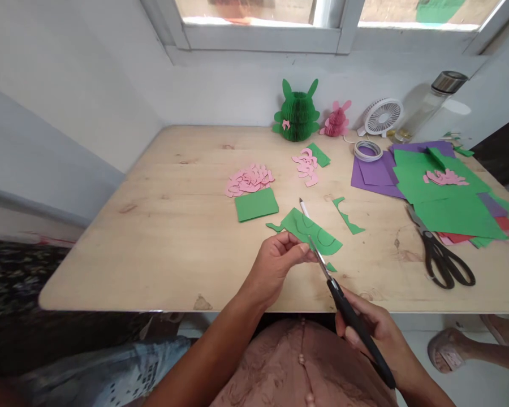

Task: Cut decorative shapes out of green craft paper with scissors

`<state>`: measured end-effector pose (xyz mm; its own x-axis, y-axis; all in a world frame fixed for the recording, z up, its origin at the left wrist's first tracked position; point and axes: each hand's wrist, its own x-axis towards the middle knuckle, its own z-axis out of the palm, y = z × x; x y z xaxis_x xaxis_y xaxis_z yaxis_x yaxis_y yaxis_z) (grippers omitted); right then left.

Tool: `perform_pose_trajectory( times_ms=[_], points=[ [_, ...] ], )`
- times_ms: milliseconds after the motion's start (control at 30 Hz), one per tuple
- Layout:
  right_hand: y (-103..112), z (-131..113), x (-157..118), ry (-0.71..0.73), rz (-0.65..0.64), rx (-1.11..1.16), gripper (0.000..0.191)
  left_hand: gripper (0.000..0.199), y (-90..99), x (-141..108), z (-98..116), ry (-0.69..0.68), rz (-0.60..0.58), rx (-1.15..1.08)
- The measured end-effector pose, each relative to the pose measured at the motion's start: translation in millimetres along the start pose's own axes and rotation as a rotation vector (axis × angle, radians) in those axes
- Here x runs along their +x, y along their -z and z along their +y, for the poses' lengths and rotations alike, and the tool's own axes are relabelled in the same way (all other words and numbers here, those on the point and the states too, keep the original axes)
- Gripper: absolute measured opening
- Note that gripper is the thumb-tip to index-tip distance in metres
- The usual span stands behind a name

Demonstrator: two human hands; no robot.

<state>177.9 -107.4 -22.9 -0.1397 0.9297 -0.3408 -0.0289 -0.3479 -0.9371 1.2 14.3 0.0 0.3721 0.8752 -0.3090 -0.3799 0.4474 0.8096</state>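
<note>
My left hand (275, 263) pinches the lower left edge of a green paper piece (307, 226) that has curved pencil outlines on it. My right hand (371, 328) is closed round the black handles of a pair of scissors (352, 322), whose blades point up and left and meet the paper's lower edge beside my left fingertips. Partly hidden behind the paper lies a white pen (303, 207). Green offcuts lie around it: a curved strip (346, 217) to the right and a small scrap (331, 267) below.
Green cards (257, 204) and pink cutouts (250, 180) lie left of centre. Black scissors (439, 254) and stacked coloured paper (449, 192) are at the right. Paper rabbits (299, 116), a fan (382, 117), tape (368, 151) and a bottle (426, 110) stand or lie at the back.
</note>
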Motion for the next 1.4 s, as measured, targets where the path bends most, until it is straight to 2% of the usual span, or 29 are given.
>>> perform_pose_trajectory(
  times_ms=[167,567,733,933,1400],
  points=[
    [6.0,1.0,0.9,-0.023,-0.063,0.038,0.061,0.015,2.5,1.2,2.7,0.001,-0.043,0.036],
    [1.6,1.2,0.9,0.026,0.021,0.019,0.054,0.016,2.0,4.6,3.7,0.046,-0.056,0.037],
    [3.1,5.6,0.8,0.062,0.052,-0.14,0.058,0.016,2.8,5.3,4.3,0.068,-0.065,0.013],
    [1.7,7.8,1.6,0.13,0.155,-0.385,0.058,0.016,1.1,2.9,2.0,0.041,-0.045,-0.013],
    [-3.5,5.5,2.1,0.206,0.208,-0.494,0.058,0.013,-2.3,0.9,-2.8,0.022,-0.001,-0.066]
  ],
)
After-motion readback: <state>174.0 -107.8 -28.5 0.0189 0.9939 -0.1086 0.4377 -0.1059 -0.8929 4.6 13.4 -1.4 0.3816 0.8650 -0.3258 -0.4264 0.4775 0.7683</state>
